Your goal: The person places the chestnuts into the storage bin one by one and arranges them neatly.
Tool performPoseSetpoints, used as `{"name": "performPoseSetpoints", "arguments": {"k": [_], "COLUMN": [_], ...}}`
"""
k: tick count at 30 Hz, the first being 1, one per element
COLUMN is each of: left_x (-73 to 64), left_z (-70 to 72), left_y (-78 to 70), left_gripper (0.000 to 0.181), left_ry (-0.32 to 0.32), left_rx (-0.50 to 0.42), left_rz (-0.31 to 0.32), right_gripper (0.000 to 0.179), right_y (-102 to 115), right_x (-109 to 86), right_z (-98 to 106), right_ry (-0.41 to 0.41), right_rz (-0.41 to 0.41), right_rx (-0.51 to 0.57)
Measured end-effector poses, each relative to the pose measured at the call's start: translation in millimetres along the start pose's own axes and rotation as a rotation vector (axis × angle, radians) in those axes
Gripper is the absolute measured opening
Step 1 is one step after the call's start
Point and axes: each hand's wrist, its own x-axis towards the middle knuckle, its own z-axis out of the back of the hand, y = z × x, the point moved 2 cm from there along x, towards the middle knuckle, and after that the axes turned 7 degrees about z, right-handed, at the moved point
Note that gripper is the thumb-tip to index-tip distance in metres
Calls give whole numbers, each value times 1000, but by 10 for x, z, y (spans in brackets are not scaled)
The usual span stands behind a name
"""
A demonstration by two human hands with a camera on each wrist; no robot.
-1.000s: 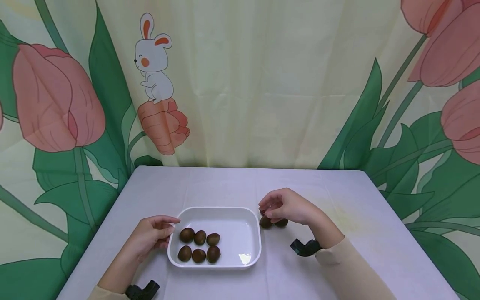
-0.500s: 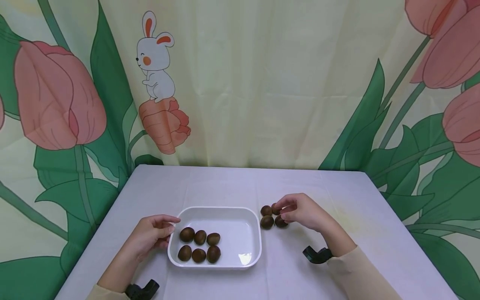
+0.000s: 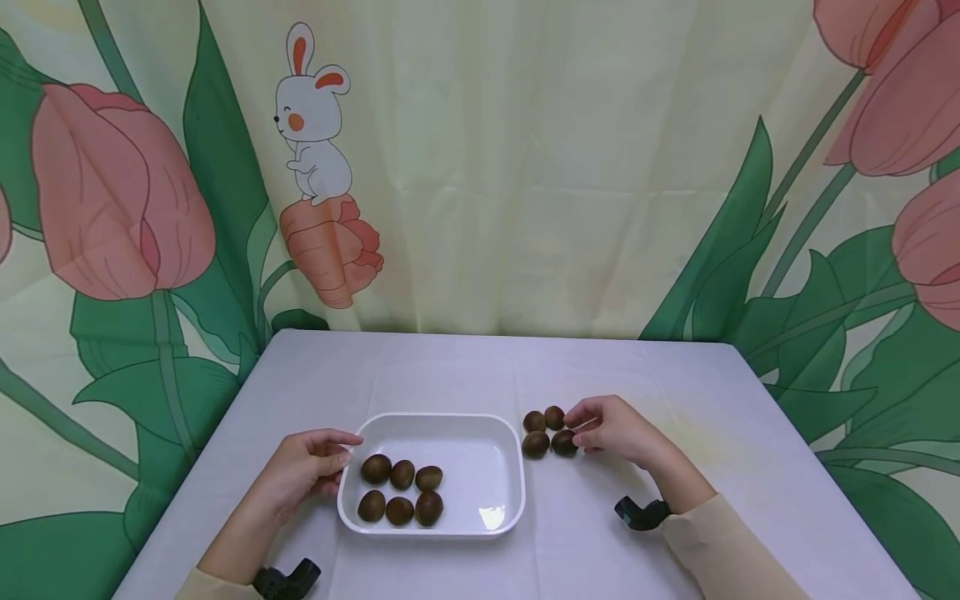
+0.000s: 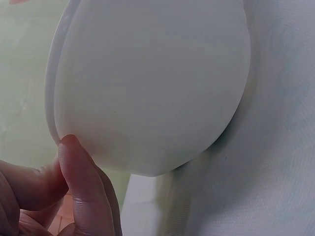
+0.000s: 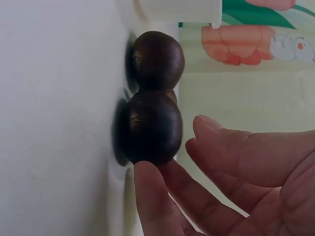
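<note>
A white tray (image 3: 480, 450) lies on the table with two rows of chestnuts (image 3: 399, 512) in its left part. My left hand (image 3: 303, 471) holds the tray's left rim; in the left wrist view a fingertip (image 4: 70, 142) is against the outer wall just under the lip. To the right of the tray, several more chestnuts (image 3: 536, 444) sit grouped in a square on the cloth. My right hand (image 3: 615, 429) is beside them, fingers loosely bent and spread. Its fingertips are right at the nearest dark chestnut (image 5: 155, 128), not wrapped around it.
A white cloth covers the table (image 3: 450, 367). Behind it hangs a curtain (image 3: 525, 183) printed with tulips, a rabbit and a carrot. Black wrist cameras (image 3: 641, 512) are on both wrists.
My right hand has moved off the chestnut group to the right, uncovering the ones at the back. The left hand and tray stay in place.
</note>
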Motion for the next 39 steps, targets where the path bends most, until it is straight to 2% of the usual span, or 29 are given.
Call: {"name": "performPoseSetpoints", "arguments": {"k": [7, 15, 26, 39], "left_x": [-9, -21, -5, 16], "left_z": [-7, -15, -12, 11], "left_y": [-10, -26, -9, 10], "left_gripper": [30, 31, 31, 29], "left_ry": [11, -2, -3, 2], "left_rx": [-4, 7, 5, 13], "left_rz": [-4, 1, 2, -8], "right_gripper": [28, 27, 25, 24], "right_y": [-106, -149, -121, 15], "right_x": [59, 100, 79, 13], "right_z": [-49, -105, -114, -79], "right_ry": [-2, -24, -46, -51], "right_rz": [16, 18, -11, 14], "right_rx": [-10, -72, -65, -91]}}
